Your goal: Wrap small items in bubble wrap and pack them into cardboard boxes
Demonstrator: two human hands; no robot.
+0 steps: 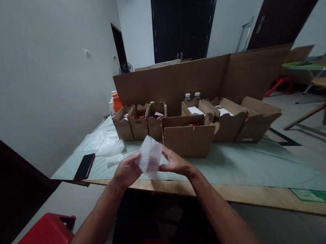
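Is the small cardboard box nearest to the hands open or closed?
Open. The nearest cardboard box has its top flaps standing up and apart, and something red shows inside. Both hands hold a bubble wrap piece before it.

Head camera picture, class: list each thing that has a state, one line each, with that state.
Bubble wrap: held up between both hands.
Left hand: gripping it.
Right hand: gripping it.
Cardboard boxes: flaps open.
Phone: flat, screen dark.
Orange bottle: upright.

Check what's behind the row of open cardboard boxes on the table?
Behind the open cardboard boxes a large flattened cardboard sheet stands upright. An orange bottle sits at its left end, and two bottle caps poke up before it. The bottles' bodies are hidden by the boxes.
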